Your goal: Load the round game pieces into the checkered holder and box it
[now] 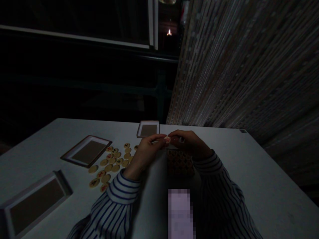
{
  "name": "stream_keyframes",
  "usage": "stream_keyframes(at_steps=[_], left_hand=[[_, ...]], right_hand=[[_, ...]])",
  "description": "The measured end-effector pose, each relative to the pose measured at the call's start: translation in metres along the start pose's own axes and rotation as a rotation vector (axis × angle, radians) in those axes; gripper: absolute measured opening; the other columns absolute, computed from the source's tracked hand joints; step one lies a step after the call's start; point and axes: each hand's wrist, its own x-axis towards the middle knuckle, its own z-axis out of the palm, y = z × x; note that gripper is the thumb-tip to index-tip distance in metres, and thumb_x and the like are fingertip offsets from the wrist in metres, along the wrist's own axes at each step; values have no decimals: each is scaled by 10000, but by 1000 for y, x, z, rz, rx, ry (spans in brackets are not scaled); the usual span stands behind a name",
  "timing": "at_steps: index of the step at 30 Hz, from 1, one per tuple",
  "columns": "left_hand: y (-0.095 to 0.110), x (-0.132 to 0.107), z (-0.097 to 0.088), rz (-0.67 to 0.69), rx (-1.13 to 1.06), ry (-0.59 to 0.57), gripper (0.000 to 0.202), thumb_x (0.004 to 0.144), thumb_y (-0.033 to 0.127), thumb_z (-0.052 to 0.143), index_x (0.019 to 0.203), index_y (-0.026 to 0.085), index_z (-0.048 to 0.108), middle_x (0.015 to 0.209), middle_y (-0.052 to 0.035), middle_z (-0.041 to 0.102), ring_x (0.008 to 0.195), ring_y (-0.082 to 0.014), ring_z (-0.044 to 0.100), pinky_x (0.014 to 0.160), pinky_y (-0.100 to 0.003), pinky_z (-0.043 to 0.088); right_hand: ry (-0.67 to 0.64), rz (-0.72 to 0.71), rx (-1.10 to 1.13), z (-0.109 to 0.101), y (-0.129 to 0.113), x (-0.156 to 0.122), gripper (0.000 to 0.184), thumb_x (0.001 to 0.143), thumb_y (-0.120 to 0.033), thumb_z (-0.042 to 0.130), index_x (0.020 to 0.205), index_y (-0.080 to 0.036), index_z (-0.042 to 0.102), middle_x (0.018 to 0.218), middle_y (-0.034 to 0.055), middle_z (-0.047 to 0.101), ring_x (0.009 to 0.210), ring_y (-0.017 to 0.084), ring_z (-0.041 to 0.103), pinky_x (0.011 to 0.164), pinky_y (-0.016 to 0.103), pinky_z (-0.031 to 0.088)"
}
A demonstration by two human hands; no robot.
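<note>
Between the fingertips of both hands is a small round Chinese chess piece [167, 139] with a red character on its face. My left hand [147, 151] pinches it from the left, my right hand [190, 142] from the right, and both are raised a little above the table. Under my right hand, in shadow, stands a block of similar pieces in close rows [180, 164]. Loose chess pieces [108, 168] lie scattered left of my left forearm, some with red or black characters, others plain side up.
On the white table [249, 172] are a small tray-like lid [149, 129] at the back, a second one [87, 151] at the left and a larger open box [37, 205] at the near left. A pixelated patch [180, 214] lies near me. A string curtain [224, 66] hangs behind, right.
</note>
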Motion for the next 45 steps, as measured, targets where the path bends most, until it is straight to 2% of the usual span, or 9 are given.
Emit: stream_keyframes(at_steps=[6, 10, 18, 25, 32, 39, 45], left_hand=[[-10, 5, -3, 75, 96, -10, 310, 614, 367, 696, 812, 140, 622, 723, -31, 671, 639, -123, 605, 585, -220, 451], [-10, 5, -3, 75, 115, -3, 294, 618, 368, 690, 782, 138, 607, 690, -29, 662, 604, -117, 591, 547, -212, 433], [-5, 4, 1, 47, 39, 4, 270, 618, 348, 683, 752, 117, 651, 709, -50, 676, 659, -131, 598, 634, -240, 445], [-10, 7, 2, -6, -28, 41, 305, 577, 363, 714, 756, 118, 686, 698, -43, 677, 648, -116, 579, 632, -226, 430], [-11, 7, 2, 28, -7, 22, 297, 604, 361, 700, 796, 134, 697, 739, -44, 686, 700, -134, 589, 669, -237, 446], [-15, 11, 1, 15, 20, 28, 360, 574, 374, 712, 838, 130, 693, 764, -59, 689, 742, -165, 601, 691, -274, 468], [-23, 14, 1, 17, 38, 28, 325, 579, 359, 702, 801, 122, 688, 742, -51, 682, 700, -144, 596, 659, -250, 455]], right_hand=[[-46, -54, -3, 0, 0, 1, 174, 797, -217, 531, 943, -167, 613, 837, 12, 645, 729, 96, 565, 655, 199, 408], [-67, -64, -12, 0, 0, 1, 175, 796, -219, 537, 943, -160, 610, 834, 16, 646, 724, 94, 566, 646, 196, 411], [-61, -31, -66, 0, 2, 0, 170, 802, -244, 536, 936, -177, 617, 833, 14, 654, 730, 102, 577, 655, 211, 420], [-42, -61, -155, 5, 7, 1, 191, 796, -256, 550, 951, -163, 614, 877, 39, 652, 750, 122, 575, 693, 246, 426], [-18, -60, -257, 10, 9, 2, 215, 797, -304, 555, 953, -167, 608, 862, 47, 640, 764, 142, 556, 706, 270, 416], [-65, -46, -298, 12, 9, 3, 266, 805, -337, 543, 996, -161, 602, 907, 67, 633, 811, 156, 552, 735, 274, 402], [-134, -21, -321, 11, 10, 2, 273, 811, -352, 533, 1005, -175, 608, 898, 60, 640, 800, 157, 556, 711, 264, 392]])
